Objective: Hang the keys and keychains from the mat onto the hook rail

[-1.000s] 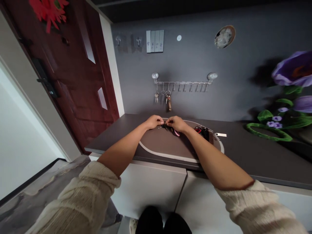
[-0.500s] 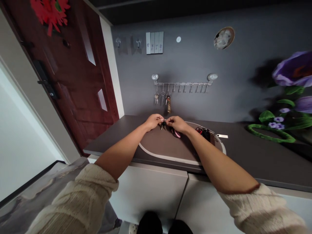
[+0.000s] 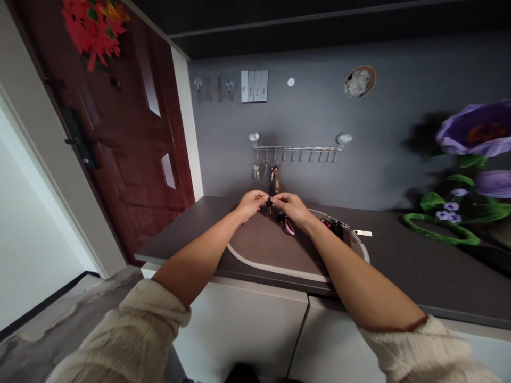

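Between my two hands, just above the brown mat (image 3: 255,250), hangs a small bunch of keys (image 3: 269,206). My left hand (image 3: 251,205) pinches it from the left with thumb and fingertips. From the right, my right hand (image 3: 291,206) grips the same bunch, its fingertips almost meeting the left ones. The ring itself is mostly hidden by the fingers. A pink and black strap-like item (image 3: 288,225) lies on the mat under my right hand. Beyond the hands, several key sets (image 3: 256,170) and a brown tag marked "LOVE" (image 3: 276,181) hang from the hook rail (image 3: 297,149).
Dark and red small items (image 3: 335,226) lie at the mat's right side, partly behind my right forearm. A white strip (image 3: 363,233) rests on the dark counter (image 3: 399,266). Purple artificial flowers (image 3: 475,133) stand at the right. A red-brown door (image 3: 120,133) is at the left.
The view has tilted up a little, so the wall and rail sit lower. Both hands stay together at the keys, and the keys have turned between the fingers.
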### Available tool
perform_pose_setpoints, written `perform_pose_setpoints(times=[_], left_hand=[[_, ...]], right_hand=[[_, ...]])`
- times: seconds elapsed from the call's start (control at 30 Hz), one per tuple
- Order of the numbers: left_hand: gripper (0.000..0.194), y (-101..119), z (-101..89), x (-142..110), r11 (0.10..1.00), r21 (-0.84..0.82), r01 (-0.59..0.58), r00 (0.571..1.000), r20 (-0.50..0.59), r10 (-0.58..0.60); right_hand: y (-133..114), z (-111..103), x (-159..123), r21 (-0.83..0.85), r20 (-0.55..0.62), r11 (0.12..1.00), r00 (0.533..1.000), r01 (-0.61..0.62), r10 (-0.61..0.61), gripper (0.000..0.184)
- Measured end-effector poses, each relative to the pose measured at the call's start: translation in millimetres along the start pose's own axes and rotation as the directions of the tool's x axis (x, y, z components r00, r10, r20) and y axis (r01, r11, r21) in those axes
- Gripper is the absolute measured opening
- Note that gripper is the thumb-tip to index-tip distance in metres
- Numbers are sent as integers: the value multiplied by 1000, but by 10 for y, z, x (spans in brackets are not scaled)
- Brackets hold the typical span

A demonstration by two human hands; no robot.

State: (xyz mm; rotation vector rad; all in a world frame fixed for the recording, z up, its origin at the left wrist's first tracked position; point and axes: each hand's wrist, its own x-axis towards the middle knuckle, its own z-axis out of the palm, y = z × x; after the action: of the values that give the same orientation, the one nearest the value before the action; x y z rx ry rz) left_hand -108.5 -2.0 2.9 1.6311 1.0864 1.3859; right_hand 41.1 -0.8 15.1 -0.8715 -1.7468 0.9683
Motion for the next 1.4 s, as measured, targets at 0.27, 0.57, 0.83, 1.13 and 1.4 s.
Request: perform_pose_setpoints(times=[0.27,0.57,0.83,1.13,1.4], left_hand=[[27,34,32,-18,999,-22,-38,999,-8,38],[28,169,125,-33,998,-28,-51,997,-57,50],[16,463,306,60,1000,-4,22,975,-222,-22],[10,159,360,11,994,-16,107,978,-181,-108],[10,65,348,19,985,44,167,975,-159,-158]], right_hand=[[54,-8,32,10,-19,998,998,65,-64,30],[-32,-26,12,2,-69,994,992,109,-108,24],[-100,-189,53,-43,-282,991,950,129,-136,19],[-371,-412,315,90,-379,988,922,126,-83,20],[-533,-350,682,171,-490,984,871,53,38,7]])
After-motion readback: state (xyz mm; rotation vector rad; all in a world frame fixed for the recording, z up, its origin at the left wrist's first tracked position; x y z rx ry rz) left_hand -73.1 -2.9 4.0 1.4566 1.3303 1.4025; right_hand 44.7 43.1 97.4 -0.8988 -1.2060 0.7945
